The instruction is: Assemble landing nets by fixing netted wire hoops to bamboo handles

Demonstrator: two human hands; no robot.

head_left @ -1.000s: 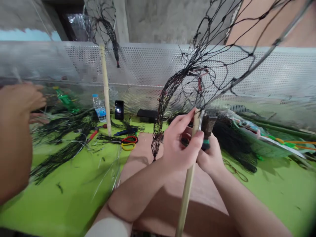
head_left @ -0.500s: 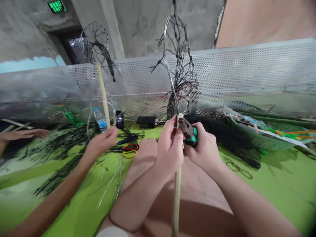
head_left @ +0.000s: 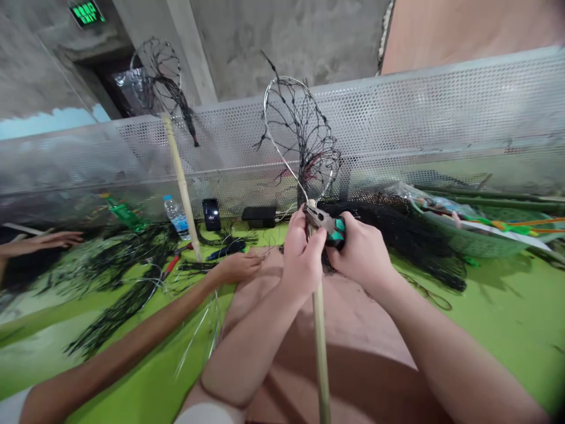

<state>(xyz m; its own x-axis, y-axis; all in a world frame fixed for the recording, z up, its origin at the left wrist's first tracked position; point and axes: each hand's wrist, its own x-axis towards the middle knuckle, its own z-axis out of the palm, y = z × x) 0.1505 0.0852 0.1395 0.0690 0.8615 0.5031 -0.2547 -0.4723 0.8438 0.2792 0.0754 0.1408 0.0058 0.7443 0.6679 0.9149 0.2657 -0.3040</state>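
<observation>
Upright in the middle stands a pale wooden stick [head_left: 321,353], its top end wrapped by the fingers of my left hand [head_left: 303,256]. A wire hoop [head_left: 282,154] rises from the stick's top, with black knotted netting [head_left: 304,126] hanging from it. My right hand [head_left: 364,250] is closed on pliers [head_left: 324,221] with green and black handles. The jaws lie against the wire at the stick's top, just by my left fingertips. Whether the jaws are fully closed is too small to tell.
Another person's hand [head_left: 238,267] reaches in from the left, near a second stick [head_left: 180,171] with netting. Also there are a water bottle [head_left: 176,217], a phone [head_left: 211,214], a black box [head_left: 259,217], red-handled pliers [head_left: 171,265] and a green basket [head_left: 485,235]. Perforated metal [head_left: 419,112] runs behind.
The hoop and netting have tilted left and dropped lower. The pliers have turned across the stick's top. The other person's hand has left the second stick and moved right, over the scissors' place.
</observation>
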